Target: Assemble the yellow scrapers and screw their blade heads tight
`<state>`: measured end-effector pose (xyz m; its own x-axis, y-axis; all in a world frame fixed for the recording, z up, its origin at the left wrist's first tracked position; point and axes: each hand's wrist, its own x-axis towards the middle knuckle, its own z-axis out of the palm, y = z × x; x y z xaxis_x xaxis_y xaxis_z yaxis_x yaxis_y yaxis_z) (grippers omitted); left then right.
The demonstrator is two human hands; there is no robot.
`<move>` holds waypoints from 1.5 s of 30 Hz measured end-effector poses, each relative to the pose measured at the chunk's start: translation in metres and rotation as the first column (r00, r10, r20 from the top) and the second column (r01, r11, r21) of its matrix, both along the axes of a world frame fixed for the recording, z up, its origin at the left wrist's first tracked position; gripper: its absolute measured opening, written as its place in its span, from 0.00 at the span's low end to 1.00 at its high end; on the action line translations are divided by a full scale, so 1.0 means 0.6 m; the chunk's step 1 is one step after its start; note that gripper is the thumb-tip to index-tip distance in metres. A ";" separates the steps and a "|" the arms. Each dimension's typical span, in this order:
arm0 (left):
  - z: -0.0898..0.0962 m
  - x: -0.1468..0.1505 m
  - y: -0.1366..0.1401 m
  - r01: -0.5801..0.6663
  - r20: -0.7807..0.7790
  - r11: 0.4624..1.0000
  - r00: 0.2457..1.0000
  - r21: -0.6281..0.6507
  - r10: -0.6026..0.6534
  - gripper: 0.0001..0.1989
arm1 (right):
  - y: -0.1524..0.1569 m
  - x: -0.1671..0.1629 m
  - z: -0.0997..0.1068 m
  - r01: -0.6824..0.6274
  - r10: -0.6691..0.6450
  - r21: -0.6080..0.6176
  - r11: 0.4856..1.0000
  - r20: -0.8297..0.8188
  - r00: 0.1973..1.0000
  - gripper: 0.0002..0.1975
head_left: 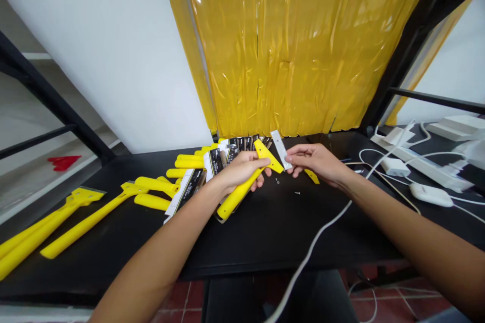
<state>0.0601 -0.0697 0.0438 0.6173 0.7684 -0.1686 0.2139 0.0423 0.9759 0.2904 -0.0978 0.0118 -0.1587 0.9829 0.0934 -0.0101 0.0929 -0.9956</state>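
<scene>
Clasps a yellow scraper below its head in the left hand, between near and far edges of the surface; pinches a pale strip by its lower end in the right hand.

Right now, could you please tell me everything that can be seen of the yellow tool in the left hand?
The yellow tool has a long, rounded handle and a flat, flared head with small dark holes; it looks like plastic. The left hand grips it near the head. It slants over the black table, head farther away, handle end nearer the person. Beside the head, the right hand holds a pale strip; whether they touch is unclear.
</scene>
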 end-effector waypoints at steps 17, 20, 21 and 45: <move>-0.013 -0.004 -0.008 0.085 -0.003 0.988 0.996 0.126 -0.085 0.11 | -0.018 -0.030 -0.005 -0.121 0.114 0.050 0.991 0.132 0.985 0.17; -0.020 -0.006 -0.007 0.079 -0.051 0.983 0.996 0.166 -0.071 0.13 | -0.020 -0.040 -0.010 -0.101 0.092 0.056 0.993 0.144 0.985 0.17; -0.021 -0.007 -0.006 0.082 -0.077 0.982 0.995 0.172 -0.069 0.15 | -0.020 -0.042 -0.011 -0.097 0.088 0.055 0.994 0.147 0.985 0.17; -0.039 -0.003 -0.003 0.037 -0.108 0.982 0.994 0.183 -0.017 0.16 | -0.018 -0.043 -0.025 -0.192 0.187 0.006 0.981 0.189 0.964 0.20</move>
